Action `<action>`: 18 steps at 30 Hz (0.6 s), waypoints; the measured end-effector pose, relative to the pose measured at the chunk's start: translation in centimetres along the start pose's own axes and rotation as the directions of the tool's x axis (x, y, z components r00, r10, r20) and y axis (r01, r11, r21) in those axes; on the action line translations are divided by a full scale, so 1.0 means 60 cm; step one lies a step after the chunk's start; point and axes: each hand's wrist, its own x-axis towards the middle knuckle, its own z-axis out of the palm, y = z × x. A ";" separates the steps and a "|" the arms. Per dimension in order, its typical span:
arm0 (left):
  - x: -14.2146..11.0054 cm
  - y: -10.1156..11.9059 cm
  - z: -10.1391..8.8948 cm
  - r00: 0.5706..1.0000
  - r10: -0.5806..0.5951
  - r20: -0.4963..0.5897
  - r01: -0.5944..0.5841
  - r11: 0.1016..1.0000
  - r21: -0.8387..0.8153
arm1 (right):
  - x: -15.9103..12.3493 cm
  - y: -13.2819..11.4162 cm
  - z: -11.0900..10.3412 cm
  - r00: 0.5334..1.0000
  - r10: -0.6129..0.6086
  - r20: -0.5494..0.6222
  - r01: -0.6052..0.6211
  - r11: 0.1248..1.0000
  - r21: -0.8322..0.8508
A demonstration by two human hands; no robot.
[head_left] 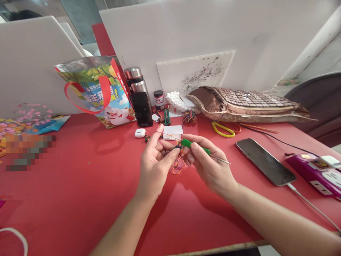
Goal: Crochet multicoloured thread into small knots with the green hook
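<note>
My right hand (pixel 210 167) is closed round the green handle of a crochet hook (pixel 202 147), whose bare metal end sticks out to the right. Its other tip meets a small piece of multicoloured yarn work (pixel 178 146). My left hand (pixel 157 160) pinches that yarn work between thumb and fingers, with a strand running over the raised index finger. Loose loops of orange and purple yarn (pixel 178 167) hang below, between the hands. Beyond them lies a ball of multicoloured yarn (pixel 189 116). Part of the yarn work is hidden by my fingers.
Behind my hands on the red table (pixel 106 199) are a white card stack (pixel 173 131), an earphone case (pixel 140 133), an upright black phone (pixel 142 109), a steel flask (pixel 135 79) and a printed bag (pixel 98 92). Yellow-handled scissors (pixel 223 130), a charging phone (pixel 265 161) and a purple power strip (pixel 314 174) lie right.
</note>
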 end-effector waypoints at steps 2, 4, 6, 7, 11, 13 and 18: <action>0.003 0.002 -0.004 1.000 -0.022 0.006 0.022 0.999 -0.027 | 0.004 -0.005 0.004 0.994 0.109 -0.003 -0.108 0.987 0.116; 0.004 0.005 -0.009 0.999 -0.033 0.032 0.035 0.998 -0.048 | 0.012 -0.011 0.003 0.974 0.227 0.026 -0.227 0.951 0.212; 0.005 0.009 -0.012 0.996 -0.045 0.074 0.049 0.997 -0.053 | 0.022 -0.015 -0.002 0.941 0.329 0.083 -0.339 0.900 0.275; 0.004 0.012 -0.013 0.994 -0.053 0.100 0.058 0.997 -0.046 | 0.027 -0.016 -0.006 0.925 0.363 0.113 -0.380 0.878 0.291; 0.002 0.020 -0.013 0.983 -0.073 0.168 0.071 0.997 0.018 | 0.039 -0.015 -0.022 0.907 0.384 0.170 -0.417 0.872 0.257; 0.000 0.022 -0.011 0.986 -0.064 0.153 0.055 0.997 0.062 | 0.037 -0.015 -0.025 0.934 0.330 0.141 -0.352 0.917 0.189; -0.005 0.019 0.000 0.999 0.003 0.039 -0.009 0.988 0.152 | 0.009 -0.012 -0.015 0.998 -0.060 0.027 0.065 0.962 -0.264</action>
